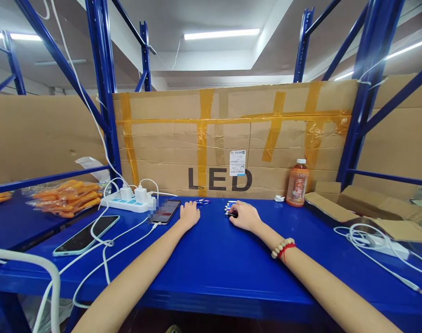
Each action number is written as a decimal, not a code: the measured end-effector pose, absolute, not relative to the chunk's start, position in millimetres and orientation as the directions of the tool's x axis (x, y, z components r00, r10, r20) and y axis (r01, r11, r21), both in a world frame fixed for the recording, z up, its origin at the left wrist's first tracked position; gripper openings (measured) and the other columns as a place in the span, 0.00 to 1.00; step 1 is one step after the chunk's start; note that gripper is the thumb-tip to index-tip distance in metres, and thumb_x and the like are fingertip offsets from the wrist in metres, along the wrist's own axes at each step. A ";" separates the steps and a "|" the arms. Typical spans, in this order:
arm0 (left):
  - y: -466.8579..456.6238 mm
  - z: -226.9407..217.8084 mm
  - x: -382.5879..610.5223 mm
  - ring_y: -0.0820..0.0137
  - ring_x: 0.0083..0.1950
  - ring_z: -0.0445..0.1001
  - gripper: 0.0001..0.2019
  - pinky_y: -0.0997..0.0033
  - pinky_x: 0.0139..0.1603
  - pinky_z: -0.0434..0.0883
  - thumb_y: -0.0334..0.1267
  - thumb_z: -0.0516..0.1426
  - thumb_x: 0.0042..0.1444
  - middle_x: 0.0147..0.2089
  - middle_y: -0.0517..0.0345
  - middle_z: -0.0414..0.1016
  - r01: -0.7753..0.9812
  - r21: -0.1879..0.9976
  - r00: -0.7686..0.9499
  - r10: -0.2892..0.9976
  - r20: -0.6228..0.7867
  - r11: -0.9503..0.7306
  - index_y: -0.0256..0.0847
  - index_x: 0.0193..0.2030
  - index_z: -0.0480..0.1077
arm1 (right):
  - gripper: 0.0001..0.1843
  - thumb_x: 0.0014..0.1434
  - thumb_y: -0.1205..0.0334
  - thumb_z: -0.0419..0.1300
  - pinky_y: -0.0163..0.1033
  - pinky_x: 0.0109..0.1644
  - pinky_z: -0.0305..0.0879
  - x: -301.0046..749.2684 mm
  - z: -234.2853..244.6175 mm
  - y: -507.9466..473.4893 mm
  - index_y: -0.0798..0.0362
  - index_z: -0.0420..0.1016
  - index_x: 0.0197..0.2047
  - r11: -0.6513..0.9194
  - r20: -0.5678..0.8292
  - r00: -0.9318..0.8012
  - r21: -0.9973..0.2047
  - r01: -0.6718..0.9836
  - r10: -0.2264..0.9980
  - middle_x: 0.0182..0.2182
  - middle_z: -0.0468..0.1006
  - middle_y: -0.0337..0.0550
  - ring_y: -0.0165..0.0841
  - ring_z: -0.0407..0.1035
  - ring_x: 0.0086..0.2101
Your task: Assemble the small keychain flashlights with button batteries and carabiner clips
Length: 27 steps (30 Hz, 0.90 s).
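Observation:
Both my arms reach forward over a blue metal shelf top (211, 259). My left hand (189, 214) rests knuckles-up on the blue surface with its fingers curled under, nothing showing in it. A small blue and red object (203, 201) lies just beyond it. My right hand (244, 215) is closed over a small dark cylindrical object (231, 214), beside a cluster of several small blue and white cylindrical pieces (232, 204). A bead bracelet with red thread (283, 248) circles my right wrist.
A taped cardboard sheet marked LED (231, 138) forms the back wall. A power strip with chargers (127, 200), two phones (165, 211) (86, 234) and white cables lie left. An orange drink bottle (297, 183), open cardboard box (363, 208) and cable bundle (370, 238) sit right. Orange packets (67, 198) lie far left.

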<state>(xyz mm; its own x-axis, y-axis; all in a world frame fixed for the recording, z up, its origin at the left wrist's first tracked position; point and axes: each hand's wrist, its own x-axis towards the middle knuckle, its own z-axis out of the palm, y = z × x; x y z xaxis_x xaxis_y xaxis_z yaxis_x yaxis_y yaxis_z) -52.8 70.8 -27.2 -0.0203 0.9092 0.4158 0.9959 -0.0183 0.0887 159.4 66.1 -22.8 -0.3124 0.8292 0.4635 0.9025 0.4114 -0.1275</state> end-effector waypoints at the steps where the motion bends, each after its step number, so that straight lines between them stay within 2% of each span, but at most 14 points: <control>1: 70.6 -26.5 -53.1 0.64 0.50 0.68 0.15 0.55 0.49 0.68 0.40 0.53 0.59 0.53 0.50 0.66 0.997 0.080 -0.020 0.908 0.418 -0.015 0.37 0.52 0.64 | 0.08 0.47 0.63 0.57 0.35 0.39 0.57 159.2 -23.0 66.0 0.51 0.74 0.33 0.399 0.463 -0.299 -0.133 0.907 0.834 0.36 0.73 0.42 0.36 0.67 0.39; 7: 69.5 -25.2 -50.2 0.64 0.50 0.69 0.15 0.55 0.48 0.68 0.40 0.53 0.59 0.52 0.50 0.67 0.999 0.053 -0.034 0.904 0.425 0.013 0.36 0.50 0.65 | 0.11 0.48 0.70 0.54 0.33 0.34 0.55 157.3 -22.8 64.8 0.51 0.71 0.35 0.391 0.478 -0.276 -0.158 0.907 0.834 0.37 0.73 0.41 0.33 0.68 0.37; 13: 67.4 -27.4 -45.2 0.64 0.48 0.69 0.14 0.56 0.47 0.69 0.40 0.53 0.59 0.50 0.50 0.68 0.997 0.062 0.003 0.896 0.443 -0.034 0.36 0.49 0.65 | 0.12 0.51 0.69 0.53 0.33 0.32 0.54 155.9 -21.5 61.6 0.51 0.68 0.41 0.430 0.533 -0.288 -0.161 0.888 0.796 0.39 0.73 0.40 0.31 0.68 0.34; 18: 61.1 -24.7 -33.2 0.65 0.47 0.70 0.13 0.56 0.48 0.68 0.40 0.53 0.59 0.48 0.51 0.69 0.978 0.071 0.134 0.851 0.508 -0.196 0.35 0.47 0.66 | 0.12 0.53 0.67 0.54 0.33 0.33 0.57 157.1 -23.1 63.1 0.52 0.66 0.43 0.476 0.566 -0.326 -0.136 0.869 0.757 0.40 0.72 0.41 0.32 0.68 0.35; 23: 52.5 -20.4 -20.0 0.67 0.47 0.69 0.10 0.60 0.50 0.64 0.37 0.48 0.62 0.45 0.54 0.71 0.901 0.041 0.332 0.749 0.574 -0.431 0.37 0.45 0.66 | 0.20 0.54 0.63 0.55 0.37 0.42 0.60 155.7 -21.8 63.1 0.53 0.61 0.51 0.551 0.628 -0.394 -0.068 0.832 0.671 0.44 0.69 0.45 0.36 0.65 0.43; 27: 48.8 -20.8 -14.9 0.68 0.47 0.68 0.08 0.66 0.51 0.60 0.36 0.48 0.62 0.45 0.57 0.72 0.815 0.009 0.471 0.671 0.573 -0.580 0.41 0.43 0.65 | 0.17 0.56 0.61 0.56 0.39 0.46 0.58 152.9 -20.5 62.5 0.54 0.65 0.48 0.619 0.615 -0.497 0.020 0.785 0.612 0.43 0.70 0.46 0.37 0.63 0.44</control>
<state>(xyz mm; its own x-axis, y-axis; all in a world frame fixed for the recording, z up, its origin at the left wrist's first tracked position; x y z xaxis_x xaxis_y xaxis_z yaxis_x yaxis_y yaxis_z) -14.9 48.8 -20.8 0.4711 0.6709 0.5727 0.8149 -0.5796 0.0086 152.9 62.5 -20.5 -0.4974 0.6120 0.6149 0.7854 0.6186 0.0197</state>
